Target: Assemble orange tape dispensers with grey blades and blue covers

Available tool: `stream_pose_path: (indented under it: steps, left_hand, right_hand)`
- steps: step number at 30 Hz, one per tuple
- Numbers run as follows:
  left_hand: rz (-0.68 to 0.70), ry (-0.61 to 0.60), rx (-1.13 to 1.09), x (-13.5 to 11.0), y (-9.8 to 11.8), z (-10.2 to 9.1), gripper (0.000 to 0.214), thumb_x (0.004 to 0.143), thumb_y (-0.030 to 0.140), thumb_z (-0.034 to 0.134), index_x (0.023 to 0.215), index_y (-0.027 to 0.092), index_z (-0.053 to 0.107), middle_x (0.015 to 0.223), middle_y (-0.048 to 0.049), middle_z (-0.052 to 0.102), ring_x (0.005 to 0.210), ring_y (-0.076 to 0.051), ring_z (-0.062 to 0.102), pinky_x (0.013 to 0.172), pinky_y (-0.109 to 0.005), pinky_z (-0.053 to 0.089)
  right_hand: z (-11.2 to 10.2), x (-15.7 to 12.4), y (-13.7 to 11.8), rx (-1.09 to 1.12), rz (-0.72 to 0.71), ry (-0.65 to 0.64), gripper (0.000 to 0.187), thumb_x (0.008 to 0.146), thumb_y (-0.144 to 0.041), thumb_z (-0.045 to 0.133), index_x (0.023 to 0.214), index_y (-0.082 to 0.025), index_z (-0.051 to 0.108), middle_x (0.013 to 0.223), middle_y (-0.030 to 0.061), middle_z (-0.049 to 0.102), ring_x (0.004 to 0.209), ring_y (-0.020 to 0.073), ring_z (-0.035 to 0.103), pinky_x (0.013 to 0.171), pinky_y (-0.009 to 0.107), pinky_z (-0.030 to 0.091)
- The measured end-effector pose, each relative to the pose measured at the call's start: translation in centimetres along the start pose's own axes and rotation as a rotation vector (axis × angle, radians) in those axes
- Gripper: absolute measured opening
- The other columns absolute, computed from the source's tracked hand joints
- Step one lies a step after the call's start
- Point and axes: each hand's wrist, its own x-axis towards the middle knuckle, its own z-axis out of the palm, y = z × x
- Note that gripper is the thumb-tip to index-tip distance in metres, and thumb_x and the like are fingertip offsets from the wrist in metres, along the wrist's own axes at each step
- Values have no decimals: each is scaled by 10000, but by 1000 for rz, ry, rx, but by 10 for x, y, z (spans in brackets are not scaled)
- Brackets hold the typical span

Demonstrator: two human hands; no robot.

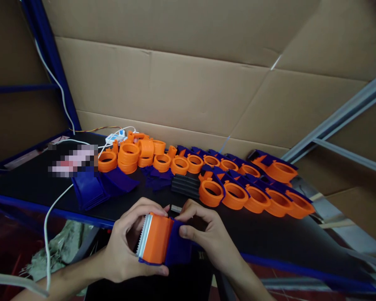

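My left hand [120, 246] is wrapped round an orange tape dispenser [156, 238] near the front edge of the table. A serrated metal blade [144, 236] runs along its left side, close to my palm. From its right side comes a dark blue plastic flap [178, 244], which my right hand [203, 228] pinches between thumb and fingers. Just behind my fingertips is a small grey metal piece [176, 208]; whether I touch it cannot be told. The dispenser's far side is hidden.
Rows of orange dispenser rings [211, 192], many with blue flaps, stand along the black table [238, 234]. Stacked blue sheets [89, 190] and black ribbed strips [185, 186] lie nearby. A white cable [47, 234] hangs over the left edge; a cardboard wall [175, 88] closes the back.
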Motion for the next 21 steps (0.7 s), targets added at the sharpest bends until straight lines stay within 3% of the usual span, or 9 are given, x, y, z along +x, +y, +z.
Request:
stream_pose_path:
  steps: [8,10,12,14,18,21]
  left_hand:
    - [-36,-83,15,-2,-2,-5,804,535,170,920,1267,297,613,1155,-117,589,1086,-353,593,989,-541,489]
    - [-42,-90,5,-2,-2,-5,792,521,183,928,1248,289,631,1165,-122,603,1111,-363,588,983,-518,491]
    - [-59,-56,-2,0,-3,-3,753,512,189,933,1208,276,658,1181,-122,619,1147,-371,579,992,-493,482]
    - [-123,53,-27,4,-7,1,716,541,197,923,1204,263,661,1205,-120,633,1166,-365,581,989,-454,481]
    - [-303,393,-205,26,-18,13,655,668,255,862,1274,258,613,1189,-77,676,1065,-281,643,924,-353,506]
    - [-322,401,-342,56,-27,22,575,675,264,860,1208,220,650,1106,-58,706,1046,-251,652,958,-356,493]
  right_hand:
    - [3,0,1,140,87,-74,324,745,-457,813,784,-173,663,866,39,646,919,214,648,798,314,510]
    - [1,0,0,131,78,-103,324,753,-450,809,769,-176,636,836,29,648,866,199,654,762,298,515]
    - [-1,-2,-2,5,11,-67,267,807,-427,767,802,-185,653,824,24,645,805,178,646,726,285,518]
    - [-3,-6,-8,-225,-111,19,183,893,-383,680,947,-210,703,941,55,670,888,193,653,796,318,527]
    - [-9,-10,-17,-706,-353,44,529,867,-404,708,1364,-284,576,1349,119,575,1227,287,553,1003,448,482]
    - [-22,-2,-16,-893,-479,119,530,903,-275,671,1412,-303,529,1337,101,606,1211,277,568,1002,469,486]
